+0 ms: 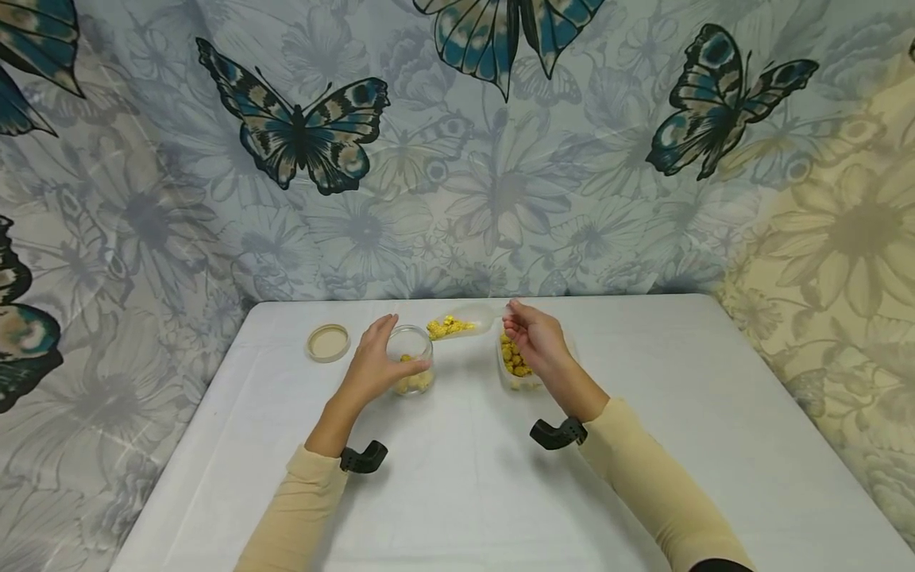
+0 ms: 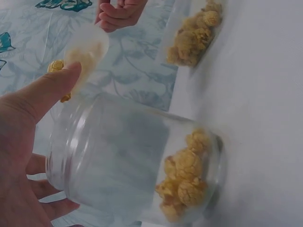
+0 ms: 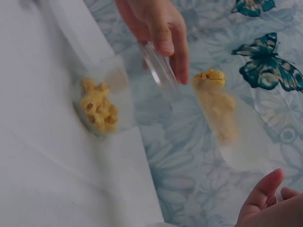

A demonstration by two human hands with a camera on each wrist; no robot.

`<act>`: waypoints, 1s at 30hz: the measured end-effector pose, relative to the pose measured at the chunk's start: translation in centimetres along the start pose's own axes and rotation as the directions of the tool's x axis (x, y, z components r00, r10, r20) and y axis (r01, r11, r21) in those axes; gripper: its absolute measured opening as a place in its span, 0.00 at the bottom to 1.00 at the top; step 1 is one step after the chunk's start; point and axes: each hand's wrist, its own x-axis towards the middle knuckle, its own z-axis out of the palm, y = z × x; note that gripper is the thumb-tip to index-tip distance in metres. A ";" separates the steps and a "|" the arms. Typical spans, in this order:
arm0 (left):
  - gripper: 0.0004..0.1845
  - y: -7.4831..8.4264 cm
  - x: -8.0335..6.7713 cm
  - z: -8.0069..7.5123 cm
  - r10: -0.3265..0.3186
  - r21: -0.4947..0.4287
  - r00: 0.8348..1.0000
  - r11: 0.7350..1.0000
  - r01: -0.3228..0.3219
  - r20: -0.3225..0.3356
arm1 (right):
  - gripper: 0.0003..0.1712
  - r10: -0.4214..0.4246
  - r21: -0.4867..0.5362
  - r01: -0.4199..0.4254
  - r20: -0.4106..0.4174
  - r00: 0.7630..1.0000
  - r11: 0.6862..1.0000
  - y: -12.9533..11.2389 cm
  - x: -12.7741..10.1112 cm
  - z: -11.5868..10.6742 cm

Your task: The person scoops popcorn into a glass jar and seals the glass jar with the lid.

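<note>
A clear glass jar [image 1: 411, 343] stands on the table with several pieces of yellow popcorn [image 2: 182, 184] at its bottom. My left hand [image 1: 379, 361] holds it near the mouth, thumb on one side and fingers on the other. Beyond the jar, my right hand [image 1: 538, 338] pinches the thin handle of a translucent plastic scoop [image 3: 244, 146]. Popcorn [image 1: 449, 325] fills the front of the scoop, whose tip is level with the jar's rim, just beside it. Under my right hand sits a clear plastic container [image 1: 525, 384] of popcorn, partly hidden by the hand.
A round lid [image 1: 328, 343] with a pale rim lies on the white-covered table [image 1: 457, 492], left of the jar. Behind the table's far edge hangs a patterned butterfly cloth [image 1: 500, 199].
</note>
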 end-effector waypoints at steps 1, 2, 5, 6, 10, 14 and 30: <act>0.57 -0.2 0.0 0.0 -0.002 0.001 1.000 1.000 0.002 0.005 | 0.07 0.000 0.000 0.000 0.003 1.000 1.000 0.1 0.0 0.0; 0.58 -0.4 -0.1 0.1 -0.007 0.000 1.000 1.000 0.007 0.008 | 0.07 0.001 -0.002 -0.001 0.008 1.000 1.000 0.2 0.0 0.0; 0.58 -0.8 -0.3 0.0 -0.017 -0.005 1.000 1.000 0.017 0.011 | 0.09 0.006 0.006 -0.006 0.030 1.000 1.000 0.4 0.0 0.3; 0.59 -0.9 -0.4 -0.1 -0.020 -0.008 1.000 1.000 0.020 0.010 | 0.09 0.004 0.005 -0.004 0.038 0.999 1.000 0.4 -0.1 0.4; 0.59 -1.5 -0.4 -0.2 -0.023 -0.016 1.000 1.000 0.024 0.009 | 0.08 0.001 -0.008 -0.001 0.045 0.999 1.000 0.5 -0.2 0.9; 0.58 -2.3 -0.3 0.1 -0.021 -0.039 0.999 0.999 0.022 0.024 | 0.06 0.000 -0.031 0.000 0.017 1.000 1.000 0.7 -0.2 1.0; 0.50 -3.0 -0.2 0.4 -0.019 -0.108 0.999 0.994 0.024 0.044 | 0.17 -0.076 -0.119 0.080 0.036 0.996 0.990 0.6 -0.3 2.0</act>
